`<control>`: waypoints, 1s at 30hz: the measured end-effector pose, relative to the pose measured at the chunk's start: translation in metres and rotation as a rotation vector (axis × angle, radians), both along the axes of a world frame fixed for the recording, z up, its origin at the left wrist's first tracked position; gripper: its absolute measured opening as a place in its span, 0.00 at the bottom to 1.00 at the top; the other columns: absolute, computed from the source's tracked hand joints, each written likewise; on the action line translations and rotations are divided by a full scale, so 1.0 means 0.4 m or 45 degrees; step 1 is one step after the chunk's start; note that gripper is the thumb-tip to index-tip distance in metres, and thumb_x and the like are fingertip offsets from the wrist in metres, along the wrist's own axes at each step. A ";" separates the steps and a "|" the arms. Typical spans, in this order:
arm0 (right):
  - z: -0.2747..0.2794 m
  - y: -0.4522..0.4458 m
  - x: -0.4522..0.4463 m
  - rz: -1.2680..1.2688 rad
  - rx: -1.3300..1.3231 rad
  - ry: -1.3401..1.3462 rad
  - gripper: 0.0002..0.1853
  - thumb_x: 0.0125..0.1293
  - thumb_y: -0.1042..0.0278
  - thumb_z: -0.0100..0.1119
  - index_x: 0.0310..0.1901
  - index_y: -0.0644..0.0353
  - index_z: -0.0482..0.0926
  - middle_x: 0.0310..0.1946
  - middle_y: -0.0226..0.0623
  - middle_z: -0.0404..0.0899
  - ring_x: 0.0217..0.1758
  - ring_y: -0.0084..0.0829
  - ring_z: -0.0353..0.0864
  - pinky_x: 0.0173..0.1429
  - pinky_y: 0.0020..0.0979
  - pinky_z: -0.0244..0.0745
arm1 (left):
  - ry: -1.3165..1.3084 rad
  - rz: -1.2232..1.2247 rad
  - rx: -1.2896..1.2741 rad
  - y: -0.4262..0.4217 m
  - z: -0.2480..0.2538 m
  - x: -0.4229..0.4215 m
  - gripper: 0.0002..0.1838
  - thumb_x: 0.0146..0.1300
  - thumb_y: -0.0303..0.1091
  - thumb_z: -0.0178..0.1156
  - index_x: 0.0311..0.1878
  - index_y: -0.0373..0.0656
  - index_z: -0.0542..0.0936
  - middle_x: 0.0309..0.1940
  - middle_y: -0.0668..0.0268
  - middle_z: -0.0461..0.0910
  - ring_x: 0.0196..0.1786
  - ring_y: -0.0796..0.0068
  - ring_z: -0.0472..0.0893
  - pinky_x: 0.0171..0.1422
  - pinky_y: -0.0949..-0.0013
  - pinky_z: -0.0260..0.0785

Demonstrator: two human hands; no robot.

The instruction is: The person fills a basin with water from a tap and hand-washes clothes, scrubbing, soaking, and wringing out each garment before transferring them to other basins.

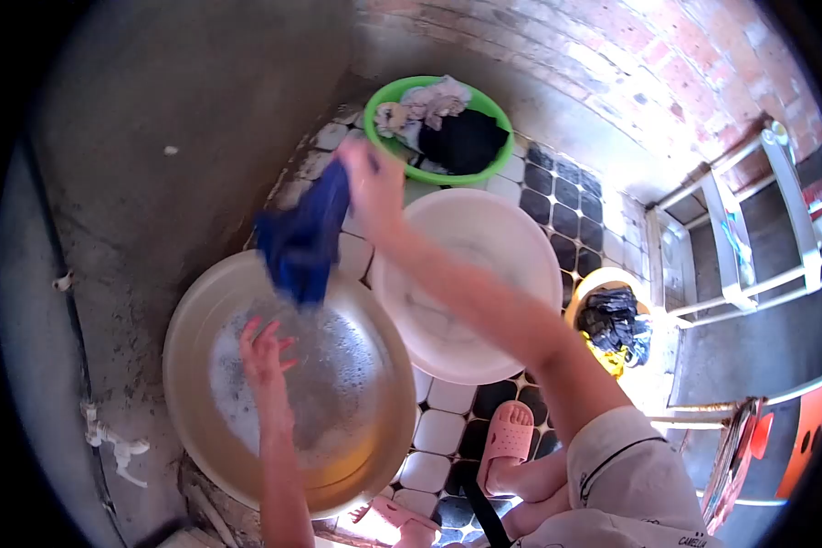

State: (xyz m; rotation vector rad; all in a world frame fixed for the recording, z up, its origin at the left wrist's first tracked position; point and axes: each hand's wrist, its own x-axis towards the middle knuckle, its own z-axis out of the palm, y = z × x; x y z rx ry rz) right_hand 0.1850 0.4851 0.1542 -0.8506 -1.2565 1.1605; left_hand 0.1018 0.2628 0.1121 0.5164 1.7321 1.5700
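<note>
My right hand (373,183) is closed on a dark blue cloth (306,237), which hangs down from it over the far rim of the large beige basin. Soapy water with suds fills part of that beige basin (187,365). Above the suds, my left hand (265,352) has its fingers apart and holds nothing, just below the hanging cloth. Under my right forearm stands a pale pink basin (534,247) with cloudy water in it. Whether the blue cloth is a garment cannot be made out.
A green basin (372,119) with white and black clothes stands at the back. On the right are a yellowish bin (603,279) lined with black plastic and a metal rack (721,237). Pipes (110,443) run along the left wall. Black and white tiles (443,429) cover the floor.
</note>
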 end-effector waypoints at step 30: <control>-0.378 -0.294 1.497 -0.536 -0.679 -0.777 0.30 0.53 0.65 0.64 0.58 0.51 0.63 0.52 0.47 0.68 0.46 0.36 0.76 0.46 0.32 0.76 | 0.482 -0.840 -0.465 0.047 -0.123 -0.042 0.13 0.63 0.37 0.51 0.50 0.46 0.70 0.39 0.68 0.74 0.31 0.80 0.75 0.32 0.79 0.64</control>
